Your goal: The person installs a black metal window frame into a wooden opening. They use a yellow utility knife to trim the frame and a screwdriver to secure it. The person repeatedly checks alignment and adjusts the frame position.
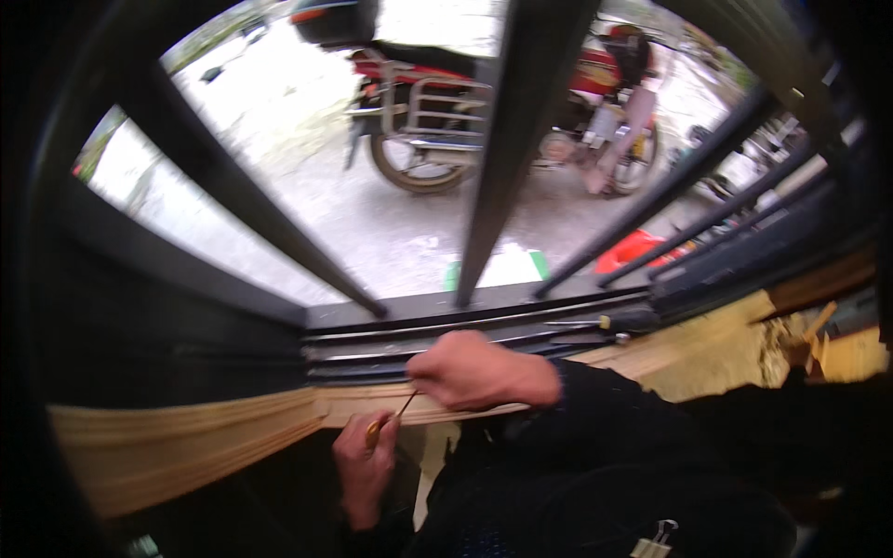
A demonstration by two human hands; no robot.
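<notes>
My right hand [473, 370] is closed in a fist over the wooden sill trim [367, 402], at the edge of the black window track [400, 353]. A thin dark metal rod [407, 403] slants down from this fist toward my left hand; whatever else the fist encloses is hidden. Just below the trim, my left hand [363, 470] has its fingers closed around a small piece with a rounded yellow-brown end [372, 434], its kind unclear. The rod's lower end meets the left fingertips, and I cannot tell whether the two pieces are joined.
A screwdriver [628, 322] with a black and yellow handle lies on the track at right. Dark window bars [488, 177] rise beyond the sill; a red motorcycle [428, 102] stands outside. Broken wood [819, 335] shows at far right. Wooden trim [186, 446] continues along the left wall.
</notes>
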